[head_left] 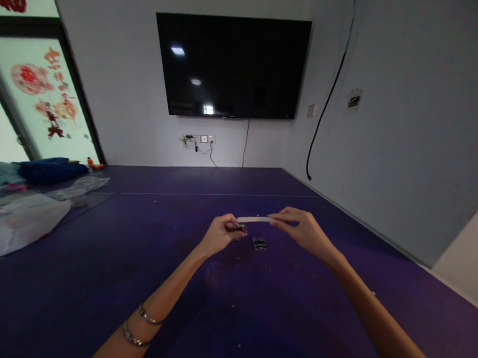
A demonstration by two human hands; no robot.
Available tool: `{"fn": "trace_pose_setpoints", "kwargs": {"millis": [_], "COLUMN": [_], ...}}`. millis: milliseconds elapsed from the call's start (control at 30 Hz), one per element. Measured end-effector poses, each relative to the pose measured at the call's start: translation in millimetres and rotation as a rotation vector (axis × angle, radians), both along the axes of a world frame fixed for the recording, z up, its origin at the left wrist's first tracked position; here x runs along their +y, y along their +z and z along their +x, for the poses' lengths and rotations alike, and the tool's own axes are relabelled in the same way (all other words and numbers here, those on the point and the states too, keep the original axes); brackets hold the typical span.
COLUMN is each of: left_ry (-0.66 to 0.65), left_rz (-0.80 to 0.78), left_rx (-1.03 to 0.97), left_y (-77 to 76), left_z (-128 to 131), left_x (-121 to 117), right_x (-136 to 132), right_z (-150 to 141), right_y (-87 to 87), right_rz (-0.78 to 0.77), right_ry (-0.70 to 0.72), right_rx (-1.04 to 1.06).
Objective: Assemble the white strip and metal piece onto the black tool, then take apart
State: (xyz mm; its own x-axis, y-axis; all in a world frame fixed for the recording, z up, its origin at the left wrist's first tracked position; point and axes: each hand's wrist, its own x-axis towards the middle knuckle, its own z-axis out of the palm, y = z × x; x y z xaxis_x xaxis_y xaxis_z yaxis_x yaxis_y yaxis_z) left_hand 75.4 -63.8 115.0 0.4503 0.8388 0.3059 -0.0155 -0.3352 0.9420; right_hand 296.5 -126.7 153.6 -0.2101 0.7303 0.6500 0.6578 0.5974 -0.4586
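Observation:
A thin white strip point(254, 219) is stretched level between my two hands, above the purple surface. My left hand point(220, 235) is closed, its fingers at the strip's left end. A small dark piece with shiny bits point(241, 227) also shows between its thumb and fingers; its kind is too small to make out. On the other side, my right hand point(302, 229) pinches the strip's right end between thumb and fingertips. Below the strip, a small dark rectangular piece with light markings point(259, 244) lies flat on the surface, touched by neither hand.
The purple surface point(169, 293) reaches to the walls, with small specks scattered on it. White plastic sheeting point(29, 221) and blue cloth point(52, 169) lie at the left. A black cable point(333, 88) hangs at the right, and a television point(235, 65) is on the wall ahead.

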Motion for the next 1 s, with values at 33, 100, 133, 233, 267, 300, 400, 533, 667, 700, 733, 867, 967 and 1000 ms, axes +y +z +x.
{"fn": "trace_pose_setpoints", "kwargs": {"millis": [33, 100, 133, 233, 267, 300, 400, 533, 667, 700, 733, 867, 967, 1000], "left_ry": [-0.01, -0.018, -0.015, 0.002, 0.004, 0.002, -0.01, -0.017, -0.008, -0.003, 0.001, 0.0, -0.013, -0.016], "left_rz": [-0.01, -0.015, -0.01, 0.008, 0.011, 0.015, 0.007, -0.014, 0.052, 0.066, 0.073, 0.043, 0.027, 0.032], "left_rx": [-0.008, -0.016, -0.013, 0.008, 0.013, 0.016, 0.0, -0.012, 0.012, 0.019, 0.023, 0.014, 0.001, -0.001], "left_y": [0.4, 0.7, 0.7, 0.7, 0.8, 0.9, 1.1, 0.1, -1.2, -1.3, -1.3, -1.6, -2.3, -2.5], "left_z": [-0.1, -0.3, -0.5, -1.2, -1.3, -1.2, -0.4, 0.6, -0.2, -0.4, -0.5, -0.1, -0.1, -0.2], "left_x": [-0.2, -0.1, 0.1, 0.5, 0.4, 0.1, -1.3, -2.2, -1.5, -1.4, -1.4, -1.8, -1.8, -1.8], "right_x": [0.3, 0.0, -0.6, -2.8, -2.8, -2.4, 1.5, 4.1, 1.0, 0.8, 1.1, 4.6, 2.8, 1.2], "right_z": [1.0, 2.2, 2.1, 0.0, -0.6, -0.7, 1.8, 5.5, 3.4, 3.1, 3.2, 6.2, 5.5, 4.3], "right_y": [0.1, 1.1, 1.9, 3.5, 3.3, 2.6, -1.1, -2.7, -0.1, -0.1, -0.5, -3.6, -1.8, -0.4], "right_rz": [0.001, -0.005, -0.012, -0.031, -0.036, -0.04, -0.053, -0.049, -0.053, -0.056, -0.056, -0.039, -0.027, -0.026], "right_ry": [-0.011, -0.011, 0.0, 0.044, 0.049, 0.049, 0.021, -0.003, 0.042, 0.047, 0.045, -0.006, -0.013, -0.005], "right_rx": [0.006, 0.01, 0.007, -0.009, -0.011, -0.009, 0.005, 0.009, -0.005, -0.01, -0.012, 0.006, 0.009, 0.005]}}
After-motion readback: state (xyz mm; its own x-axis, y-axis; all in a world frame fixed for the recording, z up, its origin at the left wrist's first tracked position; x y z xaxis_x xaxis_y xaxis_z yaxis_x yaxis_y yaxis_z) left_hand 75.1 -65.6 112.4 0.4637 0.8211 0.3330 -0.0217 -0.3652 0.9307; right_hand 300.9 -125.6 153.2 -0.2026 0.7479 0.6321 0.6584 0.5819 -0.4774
